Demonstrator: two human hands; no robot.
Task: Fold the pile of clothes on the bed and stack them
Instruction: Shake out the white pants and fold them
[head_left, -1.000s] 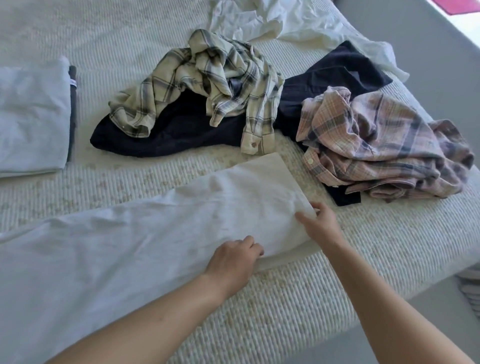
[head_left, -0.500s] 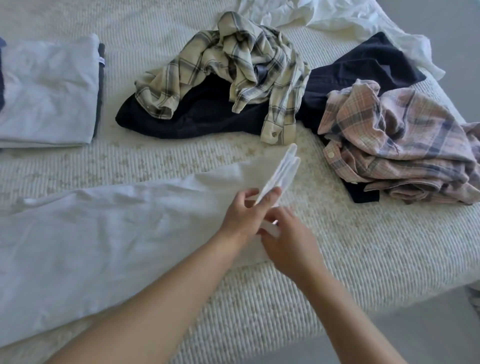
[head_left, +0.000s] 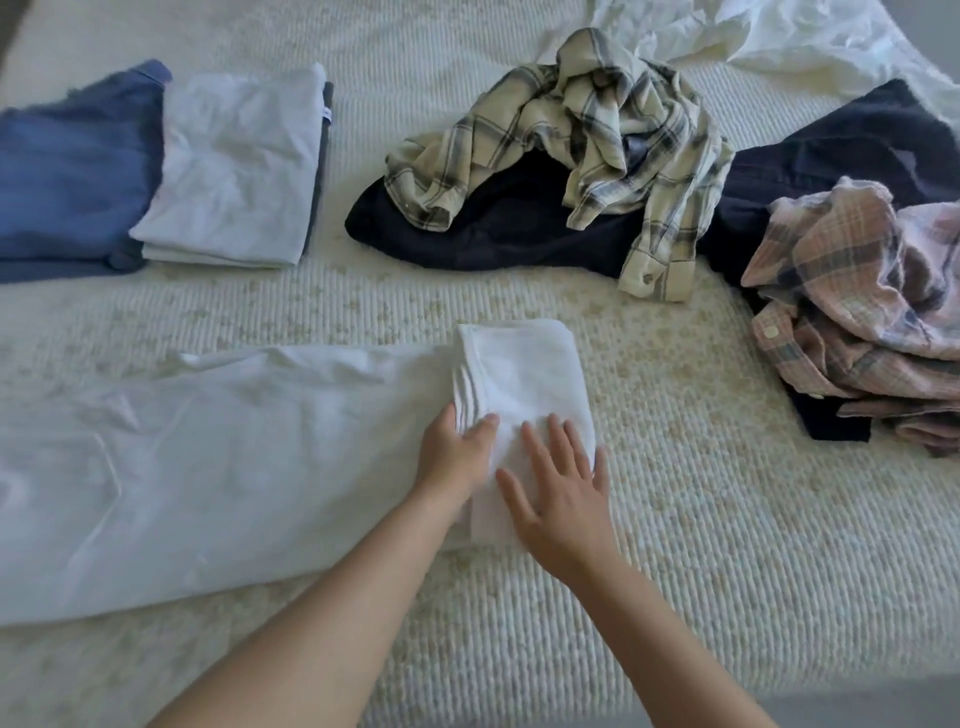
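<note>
A long white garment (head_left: 208, 467) lies flat across the near part of the bed, its right end folded over into a small flap (head_left: 524, 374). My left hand (head_left: 454, 452) grips the left edge of that flap, fingers curled on the layered cloth. My right hand (head_left: 561, 493) rests flat on the flap, fingers spread. Behind lie a cream plaid shirt (head_left: 587, 130) on a dark navy garment (head_left: 493, 223), and a pink plaid shirt (head_left: 857, 291) at the right. At far left sits a folded white shirt (head_left: 234, 171) beside a folded blue garment (head_left: 72, 166).
The bed (head_left: 675, 493) has a ribbed cream cover. A crumpled white sheet (head_left: 753, 36) lies at the back right. The bed's near edge runs along the bottom right, with grey floor (head_left: 883, 712) beyond it.
The white garment's right end, flat a second ago, was lifted by both hands and now lies folded over to the left. My right hand has opened flat on it.
</note>
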